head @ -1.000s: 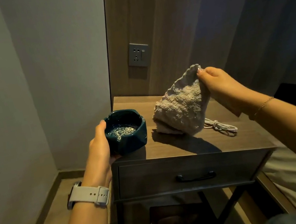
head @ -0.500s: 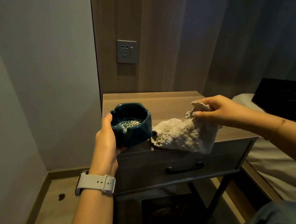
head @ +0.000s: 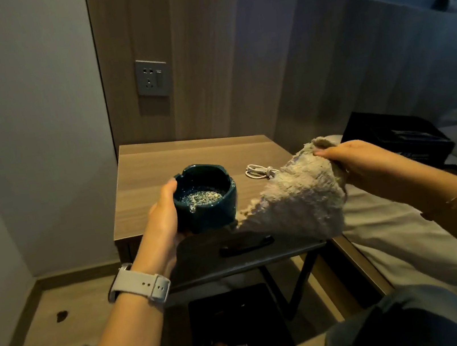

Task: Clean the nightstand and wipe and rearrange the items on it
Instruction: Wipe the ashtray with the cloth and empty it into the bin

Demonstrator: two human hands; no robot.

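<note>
My left hand (head: 165, 215) grips the dark teal ashtray (head: 205, 197) from its left side, thumb up at the rim, holding it over the front edge of the nightstand (head: 160, 165) — pale ash or grit sits in the bottom. My right hand (head: 351, 159) pinches the top corner of a beige rag (head: 300, 200), which hangs down in a fan shape; its lower left tip is just beside the ashtray, whether touching I cannot tell. A white coiled cable (head: 259, 170) lies on the nightstand top, behind the rag, partly covered by it. The drawer front below has a dark handle (head: 246, 244). A wall socket (head: 152, 77) sits on the wood panel above the nightstand. White watch (head: 139, 285) on my left wrist, thin bracelet (head: 455, 196) on my right. Bed (head: 410, 233) to the right — a black box (head: 395, 140) rests on it.
</note>
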